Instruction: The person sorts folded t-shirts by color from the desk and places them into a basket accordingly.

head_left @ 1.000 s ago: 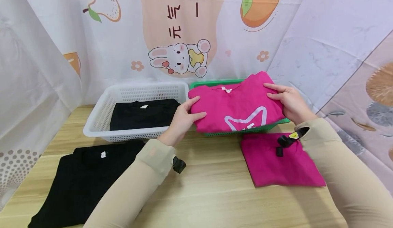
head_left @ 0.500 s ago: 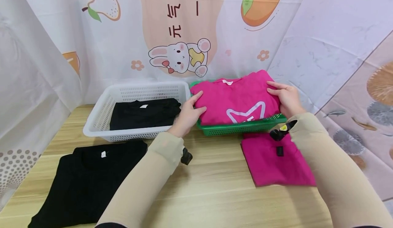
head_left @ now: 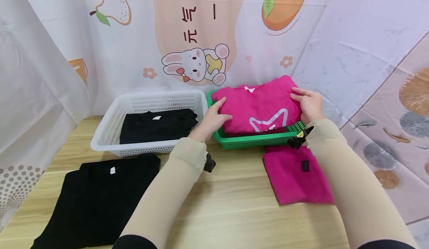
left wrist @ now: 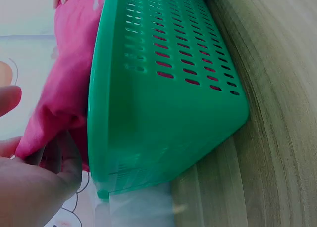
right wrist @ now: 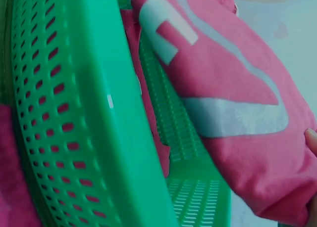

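A folded pink T-shirt (head_left: 264, 105) with a white star outline and a neck label is held tilted over the green basket (head_left: 251, 142). My left hand (head_left: 210, 120) grips its left edge; in the left wrist view the thumb and fingers of the left hand (left wrist: 37, 187) are curled round the cloth beside the basket's rim. At the opposite edge, my right hand (head_left: 310, 105) holds the shirt between thumb and fingers. The right wrist view shows the shirt's lower edge inside the rim, with more pink cloth (right wrist: 151, 108) lying in the basket beneath it.
To the left stands a white basket (head_left: 147, 145) with a folded black garment (head_left: 159, 126) inside. A black T-shirt (head_left: 94, 200) lies on the wooden table (head_left: 234, 204) at front left. Another folded pink garment (head_left: 295, 182) lies in front of the green basket. A printed curtain (head_left: 261, 59) hangs behind.
Both hands have brought the pink T-shirt down and back into the green basket's opening. More of the basket's front rim shows now, and the hands have come slightly closer together.
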Demonstrator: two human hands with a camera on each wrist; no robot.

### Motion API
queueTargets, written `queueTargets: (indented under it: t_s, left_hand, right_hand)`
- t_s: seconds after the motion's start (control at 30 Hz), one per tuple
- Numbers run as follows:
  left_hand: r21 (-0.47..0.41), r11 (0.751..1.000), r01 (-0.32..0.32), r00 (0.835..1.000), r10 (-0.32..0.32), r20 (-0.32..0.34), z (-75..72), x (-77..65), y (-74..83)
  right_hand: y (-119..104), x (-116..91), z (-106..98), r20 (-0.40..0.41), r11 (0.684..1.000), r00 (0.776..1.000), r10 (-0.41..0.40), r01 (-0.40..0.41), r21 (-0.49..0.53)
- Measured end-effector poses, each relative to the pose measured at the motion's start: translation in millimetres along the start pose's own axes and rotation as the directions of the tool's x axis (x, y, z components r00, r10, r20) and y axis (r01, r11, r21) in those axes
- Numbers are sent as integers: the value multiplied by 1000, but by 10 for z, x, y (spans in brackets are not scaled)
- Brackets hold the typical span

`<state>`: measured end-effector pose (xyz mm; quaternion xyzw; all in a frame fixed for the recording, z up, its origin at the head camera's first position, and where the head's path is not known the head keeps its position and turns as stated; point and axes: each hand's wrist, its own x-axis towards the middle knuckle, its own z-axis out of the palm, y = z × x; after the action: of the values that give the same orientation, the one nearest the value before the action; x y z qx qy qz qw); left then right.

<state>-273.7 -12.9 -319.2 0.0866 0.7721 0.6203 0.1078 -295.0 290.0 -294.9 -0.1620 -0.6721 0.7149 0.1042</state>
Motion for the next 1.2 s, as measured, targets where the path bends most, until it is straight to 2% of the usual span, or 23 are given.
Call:
queueTargets:
  t_s: [0.13, 0.27, 0.4, 0.5, 0.6, 0.77, 0.87, 1.03, 1.2]
  left_hand:
    - [35, 999, 1, 1000, -1, -11, 12, 23, -4]
    - [47, 999, 12, 1000, -11, -6, 11, 10, -45]
    - [34, 999, 1, 1000, 0, -6, -11, -31, -90]
    - [27, 999, -22, 1000, 22, -12, -27, -63, -116]
    - [19, 998, -53, 999, 53, -11, -25, -108, -140]
    - [-38, 989, -142, 990, 142, -17, 28, -247, -191]
    - [-95, 977, -192, 981, 189, -40, 96, -352, -206]
    - [-164, 963, -213, 977, 205, -66, 268, -531, -220]
    - [-198, 959, -205, 979, 202, -35, 489, -696, -252]
  right_hand:
    - [55, 13, 58, -27, 999, 1000, -16, 18, 50]
    - [157, 20, 87, -79, 986, 994, -80, 90, 137]
    - [242, -12, 56, -76, 940, 992, -100, 119, 320]
    - [271, -60, 6, -37, 912, 994, -102, 108, 397]
    - [290, -105, -45, -2, 917, 991, -130, 121, 380]
    - [355, -183, -157, 56, 953, 980, -189, 169, 252]
    - [422, -226, -243, 84, 962, 970, -226, 209, 173]
    - [508, -346, -420, 122, 954, 952, -281, 264, 141]
    - [585, -513, -632, 154, 953, 943, -295, 278, 125]
